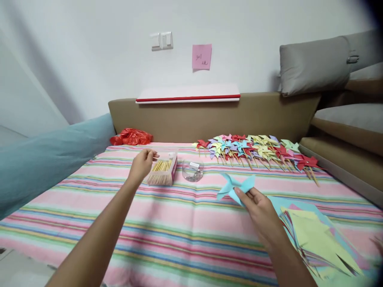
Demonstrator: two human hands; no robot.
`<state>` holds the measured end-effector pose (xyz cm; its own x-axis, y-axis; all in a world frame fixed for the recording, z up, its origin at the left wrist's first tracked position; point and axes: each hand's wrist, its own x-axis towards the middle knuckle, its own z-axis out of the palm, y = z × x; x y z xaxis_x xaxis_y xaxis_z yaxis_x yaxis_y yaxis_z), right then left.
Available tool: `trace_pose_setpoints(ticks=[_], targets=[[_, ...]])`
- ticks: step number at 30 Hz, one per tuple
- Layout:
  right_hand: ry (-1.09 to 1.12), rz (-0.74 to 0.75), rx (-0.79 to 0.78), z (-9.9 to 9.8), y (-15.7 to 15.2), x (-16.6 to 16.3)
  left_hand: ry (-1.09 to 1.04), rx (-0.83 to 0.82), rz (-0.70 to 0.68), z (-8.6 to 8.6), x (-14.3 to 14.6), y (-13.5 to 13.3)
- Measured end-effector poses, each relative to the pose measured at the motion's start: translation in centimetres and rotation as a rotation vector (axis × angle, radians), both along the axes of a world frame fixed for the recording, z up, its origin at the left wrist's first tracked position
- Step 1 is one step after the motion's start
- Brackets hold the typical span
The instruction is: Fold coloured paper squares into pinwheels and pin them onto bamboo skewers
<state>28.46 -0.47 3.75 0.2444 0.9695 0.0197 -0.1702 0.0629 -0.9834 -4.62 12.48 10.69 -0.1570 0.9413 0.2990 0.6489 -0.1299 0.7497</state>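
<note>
My right hand (259,207) pinches a light blue folded paper pinwheel (236,186) and holds it just above the striped cloth (167,223). My left hand (143,163) reaches forward to a clear box of wooden sticks (163,172), its fingertips curled over the box's left rim; whether a stick is between them I cannot make out. A small clear round tub of pins (192,170) stands right of the box.
Several finished pinwheels on sticks (257,151) lie in a row at the back right. A stack of cut coloured paper squares (314,235) lies at my right. A red plastic bag (131,137), a teal bolster (44,159) and grey cushions (314,63) border the bed.
</note>
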Motion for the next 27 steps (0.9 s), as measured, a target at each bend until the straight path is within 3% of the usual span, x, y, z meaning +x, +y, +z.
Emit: trace_pose_setpoints(ticks=[3,8,14,18,27], targets=[[0.060,-0.003,-0.066,-1.6,1.1,-0.4,0.227,-0.184,0.036,0.5,-2.2,5.6],[0.146,-0.023,-0.195,-4.0,2.3,-0.4,0.523,-0.438,0.024,-2.6,-2.2,10.2],[0.139,-0.014,-0.215,-4.3,1.9,-0.9,0.719,-0.562,0.066,-5.5,-2.3,12.6],[0.118,0.035,-0.224,-4.3,1.7,-0.9,0.803,-0.635,0.090,-5.9,-2.6,13.7],[0.152,-0.025,-0.208,-4.7,1.9,-1.3,0.923,-0.739,0.141,-5.9,-2.3,14.0]])
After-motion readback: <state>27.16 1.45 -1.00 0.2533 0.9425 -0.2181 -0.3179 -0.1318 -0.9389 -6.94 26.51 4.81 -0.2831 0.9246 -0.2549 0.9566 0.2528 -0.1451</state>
